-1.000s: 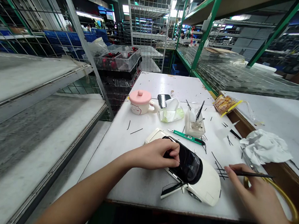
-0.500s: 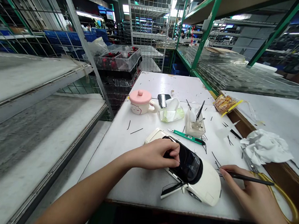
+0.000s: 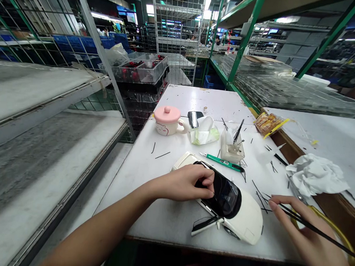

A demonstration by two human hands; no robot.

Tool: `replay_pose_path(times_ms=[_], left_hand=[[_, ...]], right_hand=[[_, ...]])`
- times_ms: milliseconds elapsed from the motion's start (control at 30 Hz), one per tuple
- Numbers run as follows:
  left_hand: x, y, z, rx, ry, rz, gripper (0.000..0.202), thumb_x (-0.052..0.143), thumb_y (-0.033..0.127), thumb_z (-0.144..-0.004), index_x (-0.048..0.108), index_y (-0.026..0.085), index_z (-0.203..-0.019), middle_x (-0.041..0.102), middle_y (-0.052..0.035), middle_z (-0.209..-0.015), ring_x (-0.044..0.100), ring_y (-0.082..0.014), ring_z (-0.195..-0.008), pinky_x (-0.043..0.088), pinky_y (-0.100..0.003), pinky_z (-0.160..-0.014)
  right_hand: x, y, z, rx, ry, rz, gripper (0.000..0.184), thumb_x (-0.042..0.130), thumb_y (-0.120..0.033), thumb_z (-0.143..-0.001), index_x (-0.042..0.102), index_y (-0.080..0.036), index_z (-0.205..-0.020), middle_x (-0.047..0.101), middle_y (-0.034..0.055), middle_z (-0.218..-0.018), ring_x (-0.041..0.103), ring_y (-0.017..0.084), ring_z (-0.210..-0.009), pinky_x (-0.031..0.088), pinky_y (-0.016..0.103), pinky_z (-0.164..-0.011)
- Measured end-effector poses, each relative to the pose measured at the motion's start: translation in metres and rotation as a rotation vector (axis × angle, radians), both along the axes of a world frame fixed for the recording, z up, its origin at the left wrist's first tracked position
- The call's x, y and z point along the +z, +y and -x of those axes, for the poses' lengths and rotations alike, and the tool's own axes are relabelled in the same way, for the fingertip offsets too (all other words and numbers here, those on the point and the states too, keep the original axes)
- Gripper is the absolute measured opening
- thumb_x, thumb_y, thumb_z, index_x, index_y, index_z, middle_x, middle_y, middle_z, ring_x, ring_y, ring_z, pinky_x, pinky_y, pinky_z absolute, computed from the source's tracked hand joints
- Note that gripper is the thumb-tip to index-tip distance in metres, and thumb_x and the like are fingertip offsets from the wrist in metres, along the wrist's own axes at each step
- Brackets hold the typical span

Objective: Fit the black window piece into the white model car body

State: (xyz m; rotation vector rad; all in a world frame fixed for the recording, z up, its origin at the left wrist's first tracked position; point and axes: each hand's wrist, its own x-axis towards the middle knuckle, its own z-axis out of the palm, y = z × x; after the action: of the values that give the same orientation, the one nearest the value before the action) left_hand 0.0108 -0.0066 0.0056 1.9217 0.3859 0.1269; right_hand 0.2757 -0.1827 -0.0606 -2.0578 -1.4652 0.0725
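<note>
View down onto a white worktable [image 3: 163,227] in a workshop lined with metal shelving.

Left hand [image 3: 185,185]: reaches in from the lower left and lies on a white model car [image 3: 246,222] with a glossy black cabin top. Curls its fingers shut over the rear edge of that black top, thumb pressed to the side. Grips the car against the table.

White model car: sits on the table near the front edge, roughly centre of the view, nose towards the lower right, with one door panel swung out on the near side.

Right hand [image 3: 307,243]: comes in from the lower right, just beside the car's nose, not touching it. Pinches a long, thin black strip [image 3: 320,233] between thumb and fingertips. Stays closed on it, the free length of the strip slanting off to the lower right.

Beyond the car: a green-handled craft knife [image 3: 221,162] lying flat, a small clear plastic box [image 3: 232,150] with dark tools standing in it, a cream mug with a pink lid [image 3: 167,122], and a soft pack of tissues [image 3: 204,133].

Further right: a crumpled white cloth [image 3: 317,174] and yellow-handled scissors [image 3: 295,189], partly hidden behind the right hand.

Scattered across the tabletop: many short black strips [image 3: 162,155].
</note>
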Motion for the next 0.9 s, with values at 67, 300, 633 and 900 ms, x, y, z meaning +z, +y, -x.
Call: replay_pose_path(times_ms=[67,300,633,900], left_hand=[[0.000,0.000,0.000,-0.001,0.000,-0.003,0.034,0.057,0.006,-0.081,0.028,0.021,-0.070,0.060,0.0043,-0.079,0.050,-0.0097,-0.075,0.037,-0.022,-0.070],[-0.001,-0.001,0.000,-0.009,-0.004,-0.036,0.034,0.057,0.008,-0.082,0.028,0.021,-0.070,0.061,0.0036,-0.080,0.051,-0.0108,-0.076,0.038,-0.023,-0.072],[-0.003,0.000,0.000,-0.032,-0.006,-0.126,0.034,0.057,0.010,-0.083,0.028,0.021,-0.070,0.064,0.0041,-0.081,0.048,-0.0129,-0.081,0.034,-0.025,-0.080],[-0.005,-0.001,0.000,-0.035,-0.017,-0.139,0.035,0.058,0.009,-0.082,0.028,0.021,-0.070,0.061,0.0038,-0.079,0.047,-0.0133,-0.081,0.035,-0.025,-0.078]], right_hand=[[-0.001,0.000,-0.002,-0.031,0.026,0.013,0.043,0.051,-0.068,-0.083,0.065,-0.027,-0.087,0.072,0.0012,-0.091,0.068,0.021,-0.071,0.052,0.032,-0.063],[-0.011,-0.003,-0.010,-0.087,0.067,0.093,0.045,0.054,-0.070,-0.080,0.060,-0.028,-0.094,0.073,0.0022,-0.107,0.070,0.028,-0.095,0.053,0.036,-0.074],[-0.017,0.003,-0.003,-0.051,0.083,0.033,0.047,0.055,-0.068,-0.081,0.059,-0.029,-0.106,0.071,0.0033,-0.109,0.067,0.029,-0.101,0.052,0.038,-0.079],[-0.011,0.009,0.016,-0.106,0.207,-0.008,0.051,0.066,-0.069,-0.072,0.069,-0.030,-0.104,0.074,0.0020,-0.109,0.068,0.032,-0.104,0.056,0.043,-0.083]])
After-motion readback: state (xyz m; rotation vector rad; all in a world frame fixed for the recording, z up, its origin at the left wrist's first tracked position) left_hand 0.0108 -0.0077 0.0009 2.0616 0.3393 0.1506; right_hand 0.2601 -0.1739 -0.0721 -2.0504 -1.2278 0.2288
